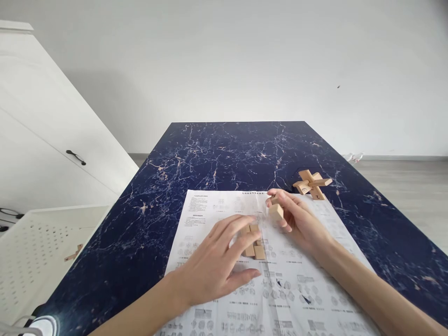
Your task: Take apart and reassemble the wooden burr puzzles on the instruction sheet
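Observation:
My right hand (297, 214) is closed on a light wooden puzzle piece (276, 213) with a blocky end, held just above the paper; the fingers hide part of it. My left hand (224, 259) hovers palm down with its fingers apart over another wooden puzzle piece (259, 252), which lies on the printed sheet. The left fingers cover some of that piece, and whether they touch it I cannot tell. Beneath both hands spreads a white instruction sheet (199, 228) with rows of small printed diagrams.
An assembled wooden burr puzzle (312, 185) stands by the sheet's upper right corner. The dark blue marbled table (217, 158) reaches toward a grey wall. Left of it are a white cabinet (52, 121) and a perforated white surface (38, 252) with a small wooden item (73, 253).

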Demonstrator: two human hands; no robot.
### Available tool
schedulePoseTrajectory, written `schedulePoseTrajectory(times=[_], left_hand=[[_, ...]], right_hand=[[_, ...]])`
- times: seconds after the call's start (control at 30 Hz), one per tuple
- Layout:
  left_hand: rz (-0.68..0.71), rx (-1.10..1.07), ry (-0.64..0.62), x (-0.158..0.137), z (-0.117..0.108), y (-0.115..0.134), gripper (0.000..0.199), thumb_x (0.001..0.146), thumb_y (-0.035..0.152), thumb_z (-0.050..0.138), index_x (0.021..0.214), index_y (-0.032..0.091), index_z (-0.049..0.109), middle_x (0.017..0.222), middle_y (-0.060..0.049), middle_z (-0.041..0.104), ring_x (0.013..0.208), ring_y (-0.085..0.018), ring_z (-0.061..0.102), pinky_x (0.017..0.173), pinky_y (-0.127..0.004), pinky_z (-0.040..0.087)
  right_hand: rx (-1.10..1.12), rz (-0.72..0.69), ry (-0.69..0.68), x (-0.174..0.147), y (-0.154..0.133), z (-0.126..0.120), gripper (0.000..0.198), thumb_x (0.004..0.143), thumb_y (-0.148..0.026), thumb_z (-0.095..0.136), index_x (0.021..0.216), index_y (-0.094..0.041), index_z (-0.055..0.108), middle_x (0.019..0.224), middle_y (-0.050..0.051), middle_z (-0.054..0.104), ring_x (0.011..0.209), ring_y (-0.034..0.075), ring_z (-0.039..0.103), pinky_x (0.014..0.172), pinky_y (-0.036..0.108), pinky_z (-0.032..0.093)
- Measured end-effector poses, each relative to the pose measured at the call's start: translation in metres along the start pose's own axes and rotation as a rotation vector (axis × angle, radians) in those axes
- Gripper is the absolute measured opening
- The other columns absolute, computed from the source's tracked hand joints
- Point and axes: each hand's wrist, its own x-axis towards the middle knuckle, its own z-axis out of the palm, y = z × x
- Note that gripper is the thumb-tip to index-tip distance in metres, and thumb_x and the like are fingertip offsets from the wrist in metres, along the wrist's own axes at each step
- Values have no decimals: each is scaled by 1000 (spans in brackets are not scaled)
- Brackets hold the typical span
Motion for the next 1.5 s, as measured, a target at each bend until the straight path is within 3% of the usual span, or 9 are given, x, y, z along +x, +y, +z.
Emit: schedulePoseTrajectory(times=[0.13,0.3,0.53,0.8,0.9,1.0,1.17,1.33,1.5], left_hand=[[77,42,-113,3,2,-1,60,103,51,67,156,27,49,173,-13,41,161,-37,33,126,-61,42],[106,40,-52,5,3,1,26,107,31,63,130,21,68,156,-13,59,153,-32,46,126,-51,44],[3,-76,-14,2,3,-2,20,106,23,63,125,20,68,150,-15,56,148,-32,49,128,-58,40],[-388,-882,173,3,-7,-4,44,105,50,64,144,31,60,144,-11,63,136,-32,58,118,-51,45],[-393,-1268,290,6,-8,-9,50,109,62,47,131,22,68,108,-9,68,99,-24,67,99,-43,53],[-468,-1510,364,8,-9,-14,53,106,67,48,99,18,68,97,-3,59,65,-10,51,75,-33,50],[-555,-1384,261,7,-14,-14,55,110,65,41,90,18,60,93,-1,58,56,-7,30,63,-29,33],[-558,-1321,247,8,-13,-10,33,112,49,49,111,19,64,105,-4,58,69,-10,36,72,-31,35],[-552,-1364,206,7,-11,-12,16,107,21,56,120,19,65,110,-6,58,84,-14,46,76,-32,37]], right_hand=[[77,3,31,3,1,-4,43,84,-56,89,104,-21,75,79,-1,69,42,3,39,36,16,38],[97,39,-1,2,2,-1,37,85,-51,90,104,-21,78,86,1,73,45,2,43,37,14,40],[140,63,15,2,2,-3,37,82,-50,93,102,-21,81,86,1,73,44,1,43,37,12,39],[172,71,21,0,2,-3,36,82,-48,93,101,-20,80,83,0,72,44,1,43,36,11,39],[182,83,19,0,3,-4,36,83,-48,93,101,-20,80,83,0,73,43,1,43,36,11,40],[179,81,7,0,4,-5,35,83,-48,93,101,-20,80,84,0,73,42,0,41,37,11,41],[154,72,4,-1,4,-6,34,85,-48,91,102,-20,80,84,0,73,43,1,41,38,11,42],[135,76,26,-1,7,-7,31,87,-45,91,105,-21,82,88,2,75,47,2,50,40,12,47],[115,37,14,-2,8,-6,30,88,-39,91,110,-21,83,82,1,74,69,9,67,66,13,62]])
